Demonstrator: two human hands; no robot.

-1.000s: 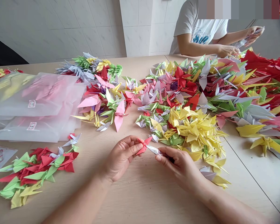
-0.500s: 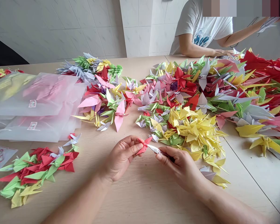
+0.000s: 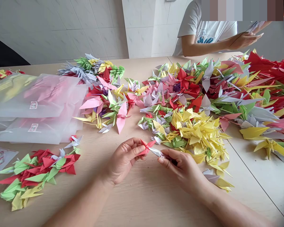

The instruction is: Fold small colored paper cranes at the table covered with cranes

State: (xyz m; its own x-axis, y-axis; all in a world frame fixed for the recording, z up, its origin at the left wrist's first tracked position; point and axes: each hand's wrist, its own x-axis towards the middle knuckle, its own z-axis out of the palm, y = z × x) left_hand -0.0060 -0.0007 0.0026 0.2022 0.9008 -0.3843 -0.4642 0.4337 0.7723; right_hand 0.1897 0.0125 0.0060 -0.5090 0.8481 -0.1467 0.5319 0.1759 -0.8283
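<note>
The red crane (image 3: 145,147) is held just above the table (image 3: 142,201), near its front edge and about midway across. The left hand (image 3: 123,159) has it from the left, thumb and fingers (image 3: 136,150) pinching its body. Touching the red crane on its right is a pale crane (image 3: 156,152), a thin folded strip whose far end the right hand (image 3: 183,167) pinches between thumb and forefinger, the other fingers curled under.

Just behind and to the right of the red crane lie the yellow cranes (image 3: 198,132), a loose heap spilling toward the right hand. Further behind, a mixed heap (image 3: 203,85) of red, pink, green and lilac cranes spreads across the table to its right edge. Well to the left of the red crane sits a red-green pile (image 3: 38,170), and behind that a stack of frosted bags (image 3: 35,107). Far behind on the right, another person's hand (image 3: 243,39) is raised over the mixed heap, holding pale paper.
</note>
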